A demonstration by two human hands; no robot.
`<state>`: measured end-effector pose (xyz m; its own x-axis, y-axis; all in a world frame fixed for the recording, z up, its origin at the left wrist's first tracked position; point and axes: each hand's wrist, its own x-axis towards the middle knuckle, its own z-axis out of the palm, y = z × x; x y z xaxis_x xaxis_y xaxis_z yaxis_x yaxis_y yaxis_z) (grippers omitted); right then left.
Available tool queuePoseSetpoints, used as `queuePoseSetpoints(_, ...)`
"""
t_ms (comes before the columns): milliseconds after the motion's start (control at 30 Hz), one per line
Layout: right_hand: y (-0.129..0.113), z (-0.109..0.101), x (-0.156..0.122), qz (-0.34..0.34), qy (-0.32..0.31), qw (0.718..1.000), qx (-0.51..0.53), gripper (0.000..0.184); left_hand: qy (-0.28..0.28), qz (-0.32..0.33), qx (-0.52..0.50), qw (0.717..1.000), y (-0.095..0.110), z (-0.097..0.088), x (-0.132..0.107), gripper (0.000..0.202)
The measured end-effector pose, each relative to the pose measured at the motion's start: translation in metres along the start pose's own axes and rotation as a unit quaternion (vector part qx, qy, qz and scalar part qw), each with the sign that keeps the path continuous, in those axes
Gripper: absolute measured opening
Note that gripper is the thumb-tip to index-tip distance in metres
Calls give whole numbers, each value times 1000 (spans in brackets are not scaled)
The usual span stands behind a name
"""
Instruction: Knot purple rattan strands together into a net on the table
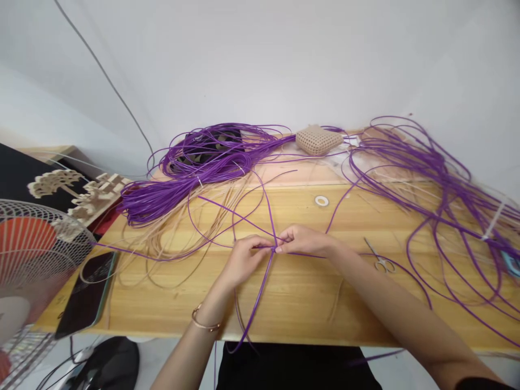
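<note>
Several purple cords (260,291) cross between pinched fingertips of the left hand (245,258) and right hand (305,240), seemingly mid-interlacing, which likely calls next for an even outward pull.

From my end I'm seeing a thin bracelet (205,326) on the left wrist (212,312), a rounded, shiny, gold-toned band (any detail on it is too small for me to read). Left hand (242,259) and right hand (303,240) are both bare, forearms too. Over on the right arm (385,292) I get just the edge of a black sleeve (479,384). Lap's in plain black clothing (298,368), and I honestly can't tell if that's trousers or a skirt.
</note>
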<state>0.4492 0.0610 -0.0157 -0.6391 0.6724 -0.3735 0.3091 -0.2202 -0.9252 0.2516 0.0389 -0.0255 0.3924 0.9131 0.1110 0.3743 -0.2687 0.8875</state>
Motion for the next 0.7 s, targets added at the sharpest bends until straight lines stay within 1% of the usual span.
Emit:
queuePoseSetpoints(100,-1,0,-1,-2,-1,1000,-12,30,-2,9,4,1000,1,0,-1,11)
queuePoseSetpoints(300,0,-2,-1,-7,3,999,-44,32,-9,7,8,1000,3,-2,-1,12)
queuePoseSetpoints(467,-1,-3,0,-14,-16,999,-33,28,-32,27,-5,999,5,-5,0,15)
queuePoseSetpoints(567,-2,-3,-1,-19,-19,999,-44,26,-37,33,-6,999,6,-7,1,16)
queuePoseSetpoints(700,-1,-4,-1,-25,-24,998,-52,27,-41,33,-25,998,7,-7,1,16)
